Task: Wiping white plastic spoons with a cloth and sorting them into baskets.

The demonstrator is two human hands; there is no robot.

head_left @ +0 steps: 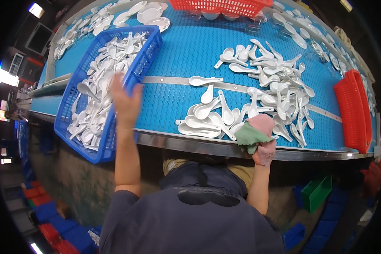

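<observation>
My left hand is raised over the right rim of a blue plastic basket, a little blurred, its thumb apart from the fingers and nothing visible in it. White ceramic soup spoons fill much of that basket. At the front edge of the blue table, my right hand grips a green and pink cloth, which hides most of its fingers. The cloth lies against a small pile of white spoons. A larger heap of spoons spreads beyond it to the right.
A red basket stands at the far side, and another red basket at the right end. White plates lie at the back left. A metal strip crosses the blue surface. Below on the right is a green crate.
</observation>
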